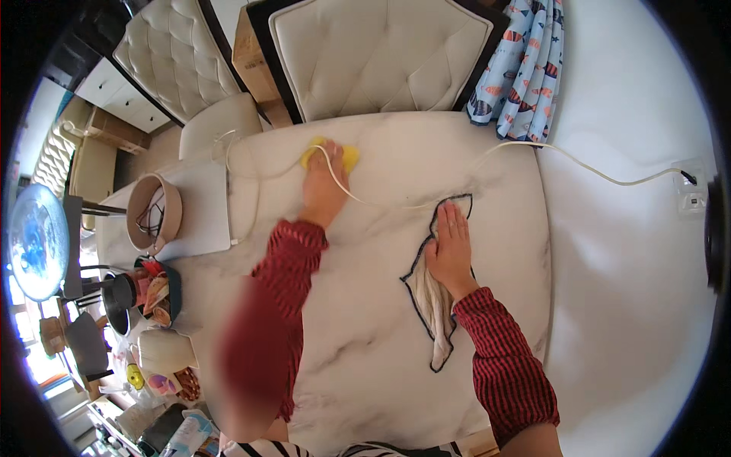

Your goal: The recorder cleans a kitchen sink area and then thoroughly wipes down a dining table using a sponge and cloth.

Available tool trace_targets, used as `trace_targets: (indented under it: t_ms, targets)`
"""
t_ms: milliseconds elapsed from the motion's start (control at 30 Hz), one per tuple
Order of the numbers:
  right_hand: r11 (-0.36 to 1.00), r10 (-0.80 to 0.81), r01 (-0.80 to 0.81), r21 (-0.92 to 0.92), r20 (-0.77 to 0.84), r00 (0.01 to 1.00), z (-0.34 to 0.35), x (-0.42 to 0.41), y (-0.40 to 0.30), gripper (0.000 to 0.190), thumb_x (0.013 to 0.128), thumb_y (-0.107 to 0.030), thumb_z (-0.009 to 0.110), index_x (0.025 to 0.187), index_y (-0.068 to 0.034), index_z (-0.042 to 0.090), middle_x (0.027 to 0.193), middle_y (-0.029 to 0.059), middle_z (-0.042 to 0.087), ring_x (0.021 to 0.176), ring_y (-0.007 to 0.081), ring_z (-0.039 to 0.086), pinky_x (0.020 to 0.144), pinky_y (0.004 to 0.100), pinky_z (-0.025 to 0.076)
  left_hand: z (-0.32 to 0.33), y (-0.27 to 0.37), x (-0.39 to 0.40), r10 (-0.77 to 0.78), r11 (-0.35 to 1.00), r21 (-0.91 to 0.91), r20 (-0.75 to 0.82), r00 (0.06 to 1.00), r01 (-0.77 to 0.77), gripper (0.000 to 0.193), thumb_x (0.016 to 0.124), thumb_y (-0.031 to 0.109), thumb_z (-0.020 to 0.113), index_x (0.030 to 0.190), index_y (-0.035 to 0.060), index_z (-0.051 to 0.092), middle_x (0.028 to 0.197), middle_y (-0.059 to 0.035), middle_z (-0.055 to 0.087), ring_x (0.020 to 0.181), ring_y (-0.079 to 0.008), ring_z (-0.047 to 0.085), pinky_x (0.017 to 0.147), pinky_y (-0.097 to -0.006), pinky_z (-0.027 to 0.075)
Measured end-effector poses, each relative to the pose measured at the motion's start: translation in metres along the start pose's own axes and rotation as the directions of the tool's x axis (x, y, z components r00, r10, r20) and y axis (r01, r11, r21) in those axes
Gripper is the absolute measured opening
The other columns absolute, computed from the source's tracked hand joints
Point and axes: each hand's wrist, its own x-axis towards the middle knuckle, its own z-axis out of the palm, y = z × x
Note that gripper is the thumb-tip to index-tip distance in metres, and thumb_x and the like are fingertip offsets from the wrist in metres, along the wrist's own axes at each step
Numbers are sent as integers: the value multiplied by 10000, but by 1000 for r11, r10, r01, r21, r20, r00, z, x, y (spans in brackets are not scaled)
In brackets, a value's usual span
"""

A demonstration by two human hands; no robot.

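On the far part of a white marble-patterned table (365, 297), my left hand (325, 185) rests over a yellow cloth (351, 160) and presses it to the tabletop; its fingertips are partly hidden. A thin white cable (365, 201) runs across the back of this hand. To the right, my right hand (452, 248) lies flat, fingers extended, on a crumpled cream cloth with a dark edging (437, 320). Both forearms wear red-and-black checked sleeve covers.
At the left are a closed laptop (211, 211), a beige round container (178, 205) with cords inside, and a dark basket (174, 291) of packets. The cable reaches a wall socket (692, 188). Tufted chairs (382, 57) and a fish-print curtain (519, 85) border the far edge.
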Motion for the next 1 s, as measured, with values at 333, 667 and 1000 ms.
trace_targets:
  t_ms: [333,667,1000]
  targets:
    - [999,10,-10,42,17,1000,-5,1,-6,577,696,-89,419,1246,40,302,1324,191,273,1233,342,235,1016,434,175,-12,-41,31,-97,940,-316,119,988,130,356,705,-8,447,1057,-8,501,1096,-190,455,1074,-326,411,920,-362,343]
    - [999,-17,16,-47,-20,1000,-5,-5,5,577,690,-94,438,1233,52,308,1311,197,288,1222,346,256,1015,437,190,-39,-78,-51,-92,996,-11,87,992,93,392,692,2,491,1084,-8,474,1179,-253,411,1127,-376,371,951,-401,313]
    - [999,-18,18,-28,-14,1000,-6,-3,3,561,680,-76,449,1210,62,329,1288,214,306,1204,371,263,1003,448,208,5,-6,7,32,967,-252,8,999,-29,246,734,33,430,964,-42,477,1143,-256,435,1083,-375,408,924,-436,329]
